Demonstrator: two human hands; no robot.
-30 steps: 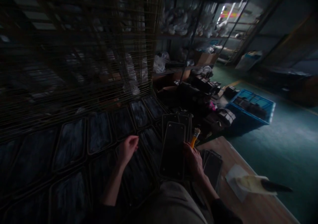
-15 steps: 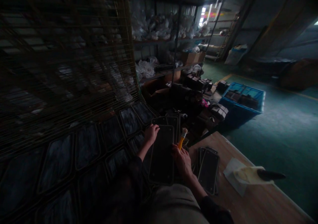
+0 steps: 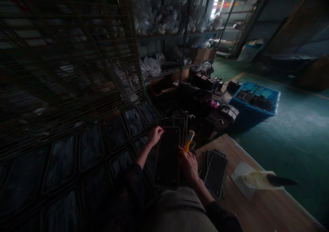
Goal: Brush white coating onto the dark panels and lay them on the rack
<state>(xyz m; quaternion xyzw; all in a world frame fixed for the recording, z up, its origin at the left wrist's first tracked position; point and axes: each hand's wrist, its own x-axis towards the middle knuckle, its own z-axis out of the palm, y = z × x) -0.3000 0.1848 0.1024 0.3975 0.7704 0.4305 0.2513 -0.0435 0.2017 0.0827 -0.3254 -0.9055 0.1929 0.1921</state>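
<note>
1. Dark and flat, a rectangular panel (image 3: pixel 167 160) with a raised rim lies lengthwise on the person's lap (image 3: pixel 180 208). Resting there lets both hands steady it rather than carry it.
2. The left hand (image 3: pixel 155 135) curls its fingers over the panel's far left corner, pinching the rim and pinning that end down.
3. The right hand (image 3: pixel 189 164) lies against the panel's right edge, fingers closed round the orange handle of a small brush (image 3: pixel 189 139). The bristles point up and away, clear of the panel's face.
4. More panels of the same kind stand just beyond the held one, touching its far end.
5. Just right of the right hand, a fanned stack of panels (image 3: pixel 215 173) sits on the near corner of a wooden table (image 3: pixel 257 211), close enough to reach without leaning.
6. Further along the table, a white sheet (image 3: pixel 238 177) lies under a pale, smeared object with a dark tool on it; the sheet seems to keep the wood clean.
7. To the left, a wire rack (image 3: pixel 77 71) rises in tiers, and its lowest level carries rows of glossy panels (image 3: pixel 89 146) laid singly and apart.
8. On the green floor stands a blue crate (image 3: pixel 259 89) holding dark pieces too dim to identify.
9. Shelves (image 3: pixel 167 36) behind carry plastic bags and a cardboard box.
</note>
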